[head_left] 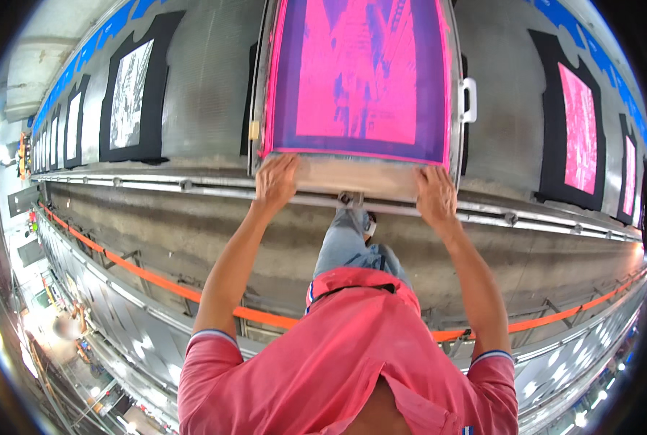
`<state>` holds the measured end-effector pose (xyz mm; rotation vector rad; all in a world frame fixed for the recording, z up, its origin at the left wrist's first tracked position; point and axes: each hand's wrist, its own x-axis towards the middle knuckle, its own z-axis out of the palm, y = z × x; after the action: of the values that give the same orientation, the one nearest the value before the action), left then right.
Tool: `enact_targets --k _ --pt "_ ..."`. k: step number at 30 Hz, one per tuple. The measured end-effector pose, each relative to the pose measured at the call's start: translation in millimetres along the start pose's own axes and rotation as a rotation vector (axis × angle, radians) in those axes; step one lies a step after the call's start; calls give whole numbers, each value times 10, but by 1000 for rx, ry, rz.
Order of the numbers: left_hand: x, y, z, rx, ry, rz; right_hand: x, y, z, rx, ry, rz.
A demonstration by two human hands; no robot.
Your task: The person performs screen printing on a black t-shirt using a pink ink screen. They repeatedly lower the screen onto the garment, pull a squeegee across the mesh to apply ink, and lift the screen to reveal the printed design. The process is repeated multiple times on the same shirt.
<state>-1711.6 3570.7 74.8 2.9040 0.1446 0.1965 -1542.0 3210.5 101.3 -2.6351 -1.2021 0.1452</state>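
both arms stretch forward from the short sleeves of a pink shirt [338, 333], elbows only slightly bent, the forearms slanting inward so that the hands stand nearer each other than the elbows do. the left hand [276, 180] is at the left end of the near edge of a screen frame [356, 176], back of the hand up, wrist fairly straight, its fingers bunched close together and curled over the pale bar there. the right hand [436, 194] does much the same at the right end, knuckles up and fingers bent onto the edge, and sits a little lower in the view than the left. both grips look narrow, holding the frame's bar between them; the thumbs are too hidden to tell exactly how they press. the screen frame lies straight ahead of the person, over a long grey table [207, 80], its pink and purple mesh [356, 87] facing up and its far end cut off by the top of the view. a white handle [469, 100] stands on its right side. on the table to the left lies a black garment [156, 90] with a white print; to the right, another black garment [553, 87] carries a pink one. a metal rail [222, 190] runs along the table's near side, just below the hands.
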Motion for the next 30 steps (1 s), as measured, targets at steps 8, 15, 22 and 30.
enact_targets --k 8,15,22,30 --pt "738 -81 -662 -105 -438 -133 531 91 -808 116 -308 96" --pt "3301 -1035 -191 69 -373 -87 3053 1349 -753 40 -349 185" --pt "5321 -1623 -149 134 -266 -117 4984 2288 -763 -127 -214 182" --pt "5482 -1772 98 192 -234 -169 5251 2521 -453 -117 -157 122"
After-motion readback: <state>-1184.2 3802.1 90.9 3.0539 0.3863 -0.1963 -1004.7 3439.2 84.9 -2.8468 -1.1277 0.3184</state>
